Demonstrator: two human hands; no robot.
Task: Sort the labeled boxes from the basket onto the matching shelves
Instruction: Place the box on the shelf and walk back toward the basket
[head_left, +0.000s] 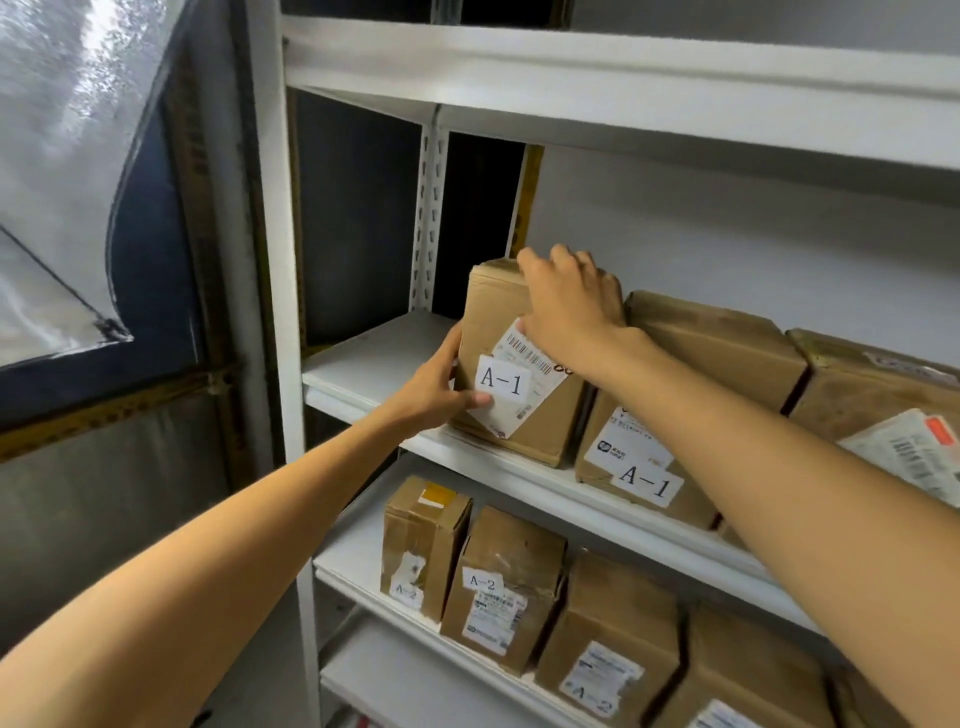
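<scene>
Both hands are gripping one box (535, 423). The left hand (436, 387) is holding its left side with the thumb pressing on the front. The right hand (569, 304) is lying over its top with the fingers bent down on the cardboard.

The box is standing upright on the middle shelf (379, 358), at the left end of a row, just beside a second box (722, 338). Both are carrying a white paper label reading "A-1". The label (503, 382) on the held box is sitting over a tilted shipping sticker with a barcode. A third box (872, 400) is standing further right.

The lower shelf (353, 551) is holding smaller boxes (506, 571) marked "A-2", standing close together. All boxes are brown cardboard, rectangular and closed with shiny tape, and some are showing wrinkled corners. The shelves are flat white boards, resting on a white metal post (430, 218) with slots.
</scene>
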